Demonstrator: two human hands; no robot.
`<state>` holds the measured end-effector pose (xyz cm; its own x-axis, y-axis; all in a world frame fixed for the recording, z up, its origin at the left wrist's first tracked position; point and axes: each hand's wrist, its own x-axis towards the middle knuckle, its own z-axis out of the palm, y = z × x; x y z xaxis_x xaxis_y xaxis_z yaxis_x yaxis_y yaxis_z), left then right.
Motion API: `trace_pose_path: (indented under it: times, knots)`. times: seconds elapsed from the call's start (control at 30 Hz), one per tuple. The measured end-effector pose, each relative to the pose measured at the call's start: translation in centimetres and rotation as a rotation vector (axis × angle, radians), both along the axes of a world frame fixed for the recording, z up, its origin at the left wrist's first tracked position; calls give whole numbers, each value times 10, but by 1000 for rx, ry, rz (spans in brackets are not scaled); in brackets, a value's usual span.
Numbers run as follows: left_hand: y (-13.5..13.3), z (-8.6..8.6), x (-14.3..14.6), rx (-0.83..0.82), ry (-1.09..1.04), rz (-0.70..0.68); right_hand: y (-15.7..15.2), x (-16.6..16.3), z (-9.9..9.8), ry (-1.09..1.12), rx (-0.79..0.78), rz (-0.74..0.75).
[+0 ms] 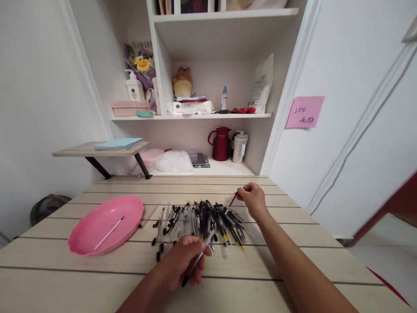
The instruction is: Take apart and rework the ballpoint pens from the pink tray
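Observation:
A heap of several clear-barrelled pens [198,221] with black caps lies in the middle of the wooden table [293,269]. My left hand [182,263] is closed round one pen [198,260] at the near edge of the heap, the pen pointing up and to the right. My right hand [252,199] is at the far right edge of the heap and pinches a thin dark pen part [232,201] between its fingertips. To the left of the heap sits a pink oval tray [130,213] with one thin white refill [109,233] in it.
A small raised shelf [78,151] with a pale blue book [119,143] stands at the table's back left. Behind are white shelves with a red jug [220,143], a cup [240,147], bottles and a plush toy. A pink note [304,111] is stuck on the wall to the right.

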<state>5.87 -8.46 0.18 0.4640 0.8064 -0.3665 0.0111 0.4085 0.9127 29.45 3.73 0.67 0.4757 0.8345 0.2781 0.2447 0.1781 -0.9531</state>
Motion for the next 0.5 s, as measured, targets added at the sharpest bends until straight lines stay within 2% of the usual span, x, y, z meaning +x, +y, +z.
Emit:
trace_pose_path:
  times: [0.07,0.27,0.37,0.5]
  knots:
    - [1,0,0,11,4,17,0,7,-2,-179,-33,32]
    - [2,7,-1,38,37,85,-8,2,2,-641,-86,282]
    - [4,14,-2,90,126,121,-11,-10,2,-769,-67,305]
    - [14,20,-12,249,273,191,-16,-26,2,-863,-43,317]
